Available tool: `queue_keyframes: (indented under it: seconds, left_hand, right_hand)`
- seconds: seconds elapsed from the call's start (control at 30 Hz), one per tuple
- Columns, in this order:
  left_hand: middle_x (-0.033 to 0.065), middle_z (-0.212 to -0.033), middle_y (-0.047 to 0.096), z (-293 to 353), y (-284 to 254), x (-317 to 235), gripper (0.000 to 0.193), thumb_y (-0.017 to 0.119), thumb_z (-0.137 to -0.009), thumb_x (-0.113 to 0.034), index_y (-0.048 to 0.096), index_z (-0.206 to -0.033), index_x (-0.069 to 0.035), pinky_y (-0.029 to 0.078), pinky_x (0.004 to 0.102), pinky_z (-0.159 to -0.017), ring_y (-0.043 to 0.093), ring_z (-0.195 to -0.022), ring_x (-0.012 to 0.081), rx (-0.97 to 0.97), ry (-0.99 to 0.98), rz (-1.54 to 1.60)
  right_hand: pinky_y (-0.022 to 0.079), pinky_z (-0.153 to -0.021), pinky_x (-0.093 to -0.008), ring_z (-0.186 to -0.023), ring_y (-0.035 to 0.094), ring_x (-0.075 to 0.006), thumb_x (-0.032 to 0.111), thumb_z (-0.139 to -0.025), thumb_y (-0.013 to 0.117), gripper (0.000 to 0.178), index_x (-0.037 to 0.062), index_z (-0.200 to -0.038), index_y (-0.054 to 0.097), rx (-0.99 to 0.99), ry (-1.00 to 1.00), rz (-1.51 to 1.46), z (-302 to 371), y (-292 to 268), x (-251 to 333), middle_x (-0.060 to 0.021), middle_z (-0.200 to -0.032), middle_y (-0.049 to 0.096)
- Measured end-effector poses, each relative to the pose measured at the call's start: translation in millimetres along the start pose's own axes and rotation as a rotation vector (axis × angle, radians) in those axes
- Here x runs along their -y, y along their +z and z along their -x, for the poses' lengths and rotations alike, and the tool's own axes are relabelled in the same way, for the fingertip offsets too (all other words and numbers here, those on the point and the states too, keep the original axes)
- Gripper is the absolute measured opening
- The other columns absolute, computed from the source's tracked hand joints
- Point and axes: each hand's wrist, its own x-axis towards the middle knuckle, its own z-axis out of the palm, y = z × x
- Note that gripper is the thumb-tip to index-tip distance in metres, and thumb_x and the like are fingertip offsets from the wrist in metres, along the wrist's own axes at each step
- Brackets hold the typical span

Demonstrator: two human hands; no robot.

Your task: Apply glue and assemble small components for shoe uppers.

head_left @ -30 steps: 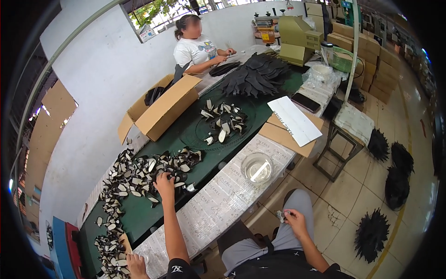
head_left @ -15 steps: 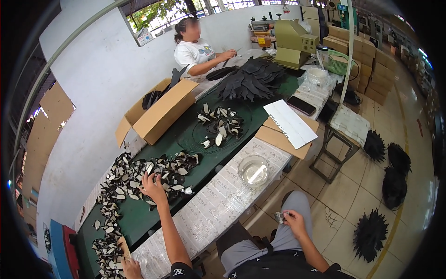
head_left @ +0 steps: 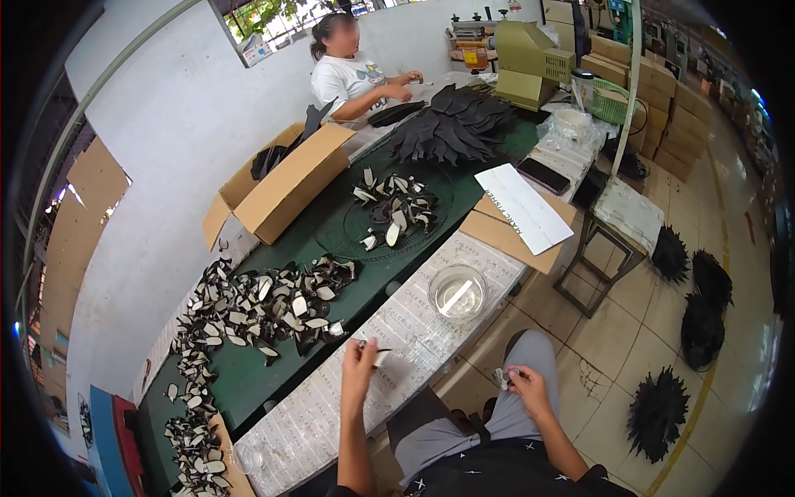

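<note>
My left hand (head_left: 358, 363) is closed in a pinch over the near wrapped strip of the table. From its fingers sticks out a small black-and-white curved piece (head_left: 382, 357), like those in the heap (head_left: 236, 306) on the green tabletop. Above my thigh, my right hand (head_left: 527, 389) pinches a small grey-white crumpled-looking piece (head_left: 501, 379), whose exact kind I cannot make out. A smaller cluster of black-and-white pieces (head_left: 396, 217) lies farther along, inside a round green mesh tray (head_left: 331, 230).
A glass bowl (head_left: 458, 293) stands on the wrapped strip, near a white card (head_left: 522, 207) and a phone (head_left: 542, 176). An open cardboard box (head_left: 294, 186) sits at the far edge. Across the table a co-worker (head_left: 352, 83) handles something beside black strips (head_left: 451, 128). A stool (head_left: 617, 224) stands right.
My left hand has come back from the heap toward me, now with a piece in it. Another hand at the lower left has gone from view. My right hand stays nearly still.
</note>
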Motion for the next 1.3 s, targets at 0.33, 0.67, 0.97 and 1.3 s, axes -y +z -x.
queue_keyframes:
  seconds: [0.33,0.67,0.97,1.3]
  left_hand:
    - [0.0096,-0.098,0.058,58.4,47.9,33.0,0.042,0.058,-0.096,-0.019,0.045,-0.13,0.0,0.056,0.0255,-0.058,0.06,-0.072,0.0178,0.197,-0.35,0.734]
    - [0.0182,-0.135,0.048,79.5,50.1,-7.4,0.052,0.051,-0.098,-0.017,0.027,-0.143,-0.004,0.043,0.042,-0.105,0.049,-0.125,0.0334,0.565,-0.14,0.745]
    - [0.0123,-0.113,0.062,88.1,57.3,-6.8,0.035,0.054,-0.098,-0.019,0.05,-0.123,0.006,0.05,0.0382,-0.098,0.061,-0.103,0.0194,0.335,-0.184,0.759]
    - [0.0114,-0.114,0.062,92.8,67.0,-6.7,0.035,0.054,-0.098,-0.019,0.051,-0.123,0.005,0.052,0.0354,-0.094,0.062,-0.103,0.0188,0.371,-0.236,0.745]
  right_hand:
    - [0.052,-0.069,-0.0219,-0.084,0.06,-0.0072,0.016,-0.093,0.061,0.023,0.0018,-0.111,0.065,-0.017,0.016,-0.059,13.1,15.4,28.1,-0.0029,-0.098,0.065]
    - [0.051,-0.076,-0.025,-0.097,0.06,-0.0163,0.007,-0.089,0.061,0.021,-0.0034,-0.108,0.063,0.123,-0.5,0.107,48.1,71.8,144.3,-0.0114,-0.112,0.061]
    - [0.053,-0.074,-0.0281,-0.091,0.064,-0.0208,-0.003,-0.081,0.069,0.023,-0.0014,-0.103,0.067,0.202,-0.813,0.543,68.7,116.1,163.2,-0.0136,-0.107,0.063]
    - [0.054,-0.077,-0.0334,-0.092,0.064,-0.028,-0.002,-0.077,0.071,0.03,0.0009,-0.107,0.066,0.198,-1.056,0.7,61.4,123.9,146.8,-0.0146,-0.109,0.061]
